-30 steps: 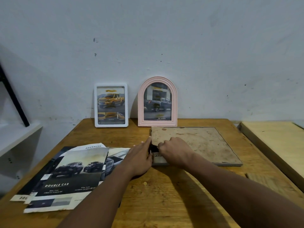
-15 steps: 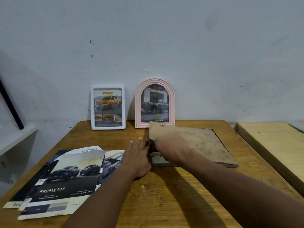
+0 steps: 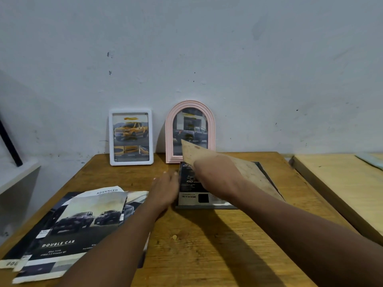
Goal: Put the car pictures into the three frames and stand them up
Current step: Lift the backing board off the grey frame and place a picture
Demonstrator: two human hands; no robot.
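Two of three frames look finished: a white frame [image 3: 130,111] and a pink arched frame [image 3: 169,129] stand against the wall, each holding a truck picture. The third frame [image 3: 207,207] lies face down on the table [image 3: 207,245] with a car picture [image 3: 189,183] inside. The right hand [image 3: 215,172] grips its tilted-up backing board [image 3: 255,177] and the left hand [image 3: 165,187] rests flat-fingered at its left edge; closing and standing it are apparently left to do.
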